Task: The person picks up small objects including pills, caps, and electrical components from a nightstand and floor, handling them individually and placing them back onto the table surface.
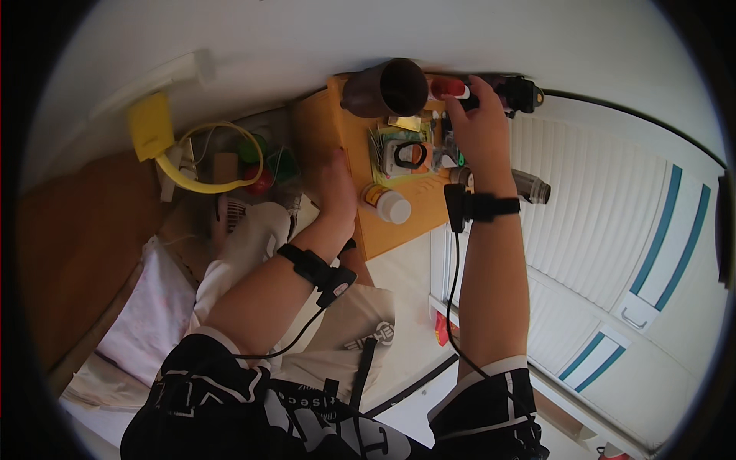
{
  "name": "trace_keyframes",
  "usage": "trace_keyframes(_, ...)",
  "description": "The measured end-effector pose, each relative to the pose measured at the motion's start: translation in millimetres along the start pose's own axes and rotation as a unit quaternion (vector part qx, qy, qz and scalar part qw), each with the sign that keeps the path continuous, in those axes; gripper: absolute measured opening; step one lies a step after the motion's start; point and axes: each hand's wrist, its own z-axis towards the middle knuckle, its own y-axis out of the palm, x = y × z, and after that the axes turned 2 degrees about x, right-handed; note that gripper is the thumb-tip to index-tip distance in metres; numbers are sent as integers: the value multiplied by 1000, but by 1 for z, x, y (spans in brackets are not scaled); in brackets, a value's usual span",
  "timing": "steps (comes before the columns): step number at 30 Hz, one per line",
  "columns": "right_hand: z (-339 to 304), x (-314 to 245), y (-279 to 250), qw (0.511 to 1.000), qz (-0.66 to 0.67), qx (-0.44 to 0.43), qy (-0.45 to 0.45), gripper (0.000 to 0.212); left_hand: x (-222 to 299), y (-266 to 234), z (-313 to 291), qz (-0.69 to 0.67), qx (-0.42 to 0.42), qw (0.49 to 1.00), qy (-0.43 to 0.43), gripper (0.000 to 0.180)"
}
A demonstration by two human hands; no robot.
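My right hand (484, 126) reaches to the far end of an orange-brown wooden table (422, 195). Its thumb and fingers close round a small red, white and black cylinder-like item (452, 89); its exact kind is unclear. Beside that item a dark brown cup-shaped container (383, 90) lies tipped, its round mouth showing. My left hand (337, 184) is against the table's left side, its fingers mostly hidden and dim. Closest to it on the tabletop is a white-capped bottle (387, 204) with an orange label. A black band-like loop (410, 155) lies on small packets mid-table.
A yellow ring-shaped holder (195, 184) sticks out from the wall at left. Below it are red and green round items (257, 178). A dark transparent bottle (530, 186) lies right of my right wrist. White ribbed panels (590, 192) stand at right, and a beige cloth bag (345, 337) hangs near my body.
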Motion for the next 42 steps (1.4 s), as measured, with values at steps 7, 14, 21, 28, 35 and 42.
trace_keyframes(7,-10,5,-17,999,29,20,-21,35,18,7,-7,-39,3,997,-65,56)
trace_keyframes(14,-131,-15,-47,985,124,-111,36,28,2,1,0,-26,-44,999,-5,57)
trace_keyframes(21,-148,-18,-58,978,151,-137,47,29,-4,1,9,12,29,998,46,58)
trace_keyframes(28,-149,-4,-35,973,143,-172,52,28,0,5,2,-21,-19,999,26,58)
trace_keyframes(35,-124,-2,-56,966,144,-212,30,52,8,0,3,-52,17,998,-37,58)
trace_keyframes(42,-4,35,-15,994,34,-107,6,42,2,-5,15,-95,20,992,-76,62)
